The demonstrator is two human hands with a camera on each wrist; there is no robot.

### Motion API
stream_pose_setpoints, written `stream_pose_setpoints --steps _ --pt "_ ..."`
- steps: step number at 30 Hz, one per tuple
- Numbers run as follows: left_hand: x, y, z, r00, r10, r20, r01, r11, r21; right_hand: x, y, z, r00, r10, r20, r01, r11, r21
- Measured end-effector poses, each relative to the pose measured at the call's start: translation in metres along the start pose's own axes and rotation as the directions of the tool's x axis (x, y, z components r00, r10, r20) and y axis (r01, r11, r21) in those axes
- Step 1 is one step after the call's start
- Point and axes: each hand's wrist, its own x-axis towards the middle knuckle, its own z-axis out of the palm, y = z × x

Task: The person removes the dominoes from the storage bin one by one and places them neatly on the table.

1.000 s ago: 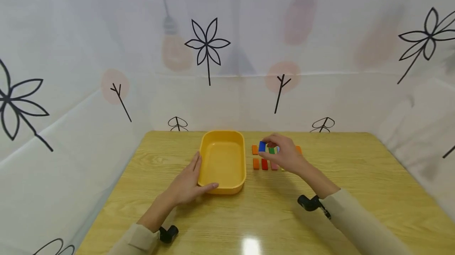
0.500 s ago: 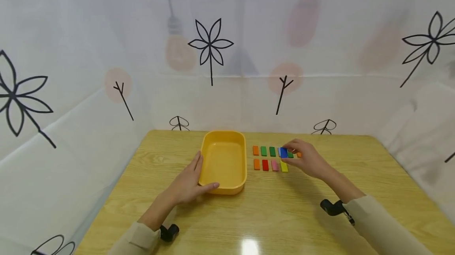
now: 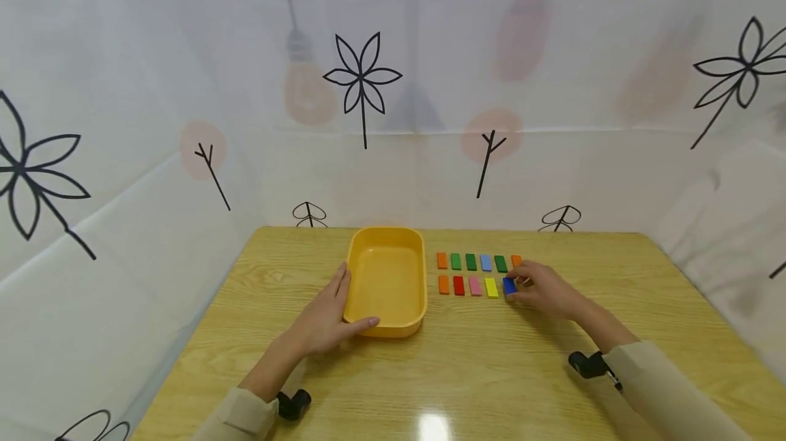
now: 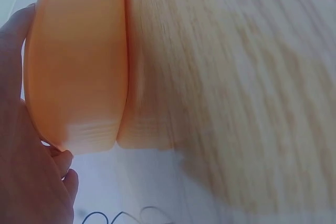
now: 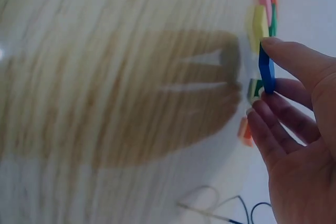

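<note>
My right hand [image 3: 546, 291] pinches a small flat blue block [image 3: 510, 286] between thumb and fingers, at the right end of the front row. In the right wrist view the thumb lies on one end of the blue block [image 5: 266, 66] and a finger on the other. My left hand [image 3: 322, 318] rests against the left side and front corner of a yellow plastic bin [image 3: 424, 291], fingers straight along its wall, thumb over the front rim. The left wrist view shows the bin's outer wall [image 4: 79, 66] beside that hand.
Two rows of coloured blocks lie right of the bin. The back row includes an orange block [image 3: 442, 261] and a light blue block [image 3: 486, 263]; the front row has a red block [image 3: 458, 285], a pink block [image 3: 475, 286] and a yellow block [image 3: 491, 288]. A patterned cloth [image 3: 393, 175] hangs behind the table.
My right hand has carried the blue block rightward and down, from above the back row to the front row's right end, beside the yellow block. My left hand stays on the bin.
</note>
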Motion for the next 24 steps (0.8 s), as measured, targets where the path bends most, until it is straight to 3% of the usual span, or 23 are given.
stream_pose_setpoints --steps 9,17,21,24 --pt "0.000 0.001 0.000 1.000 -0.016 0.006 0.016 1.000 -0.016 0.000 0.011 0.006 1.000 0.010 0.010 -0.010 1.000 -0.011" --pt "0.000 0.000 -0.002 1.000 -0.027 0.010 0.028 0.995 -0.097 0.004 0.012 0.006 0.999 0.031 0.023 -0.031 1.000 -0.004" --pt "0.001 -0.004 -0.003 1.000 -0.030 0.005 0.030 0.989 -0.145 -0.001 0.010 0.001 1.000 0.018 -0.019 -0.018 0.999 0.027" --pt "0.003 -0.008 -0.008 0.999 -0.007 -0.038 0.002 0.990 -0.143 -0.009 0.009 -0.008 0.997 0.012 -0.074 -0.010 1.000 0.017"
